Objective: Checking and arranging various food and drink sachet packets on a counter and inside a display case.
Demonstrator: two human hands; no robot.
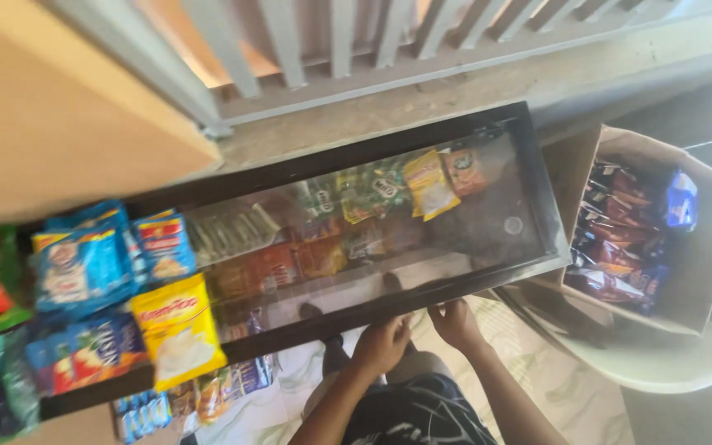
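I look down on a black-framed glass display counter (537,177) with snack packets visible through its top. My left hand (382,344) and my right hand (453,320) both rest close together at the counter's near black edge, fingers curled against the frame. Neither hand holds a packet. On the counter's left end lie a yellow snack packet (178,328) and several blue packets (84,268).
A cardboard box (706,247) with dark red and blue snack packets stands on a white round stool (661,363) to the right. Grey railing bars (339,41) run behind the counter. A tan board (51,115) is at upper left. More packets hang below the counter's left side.
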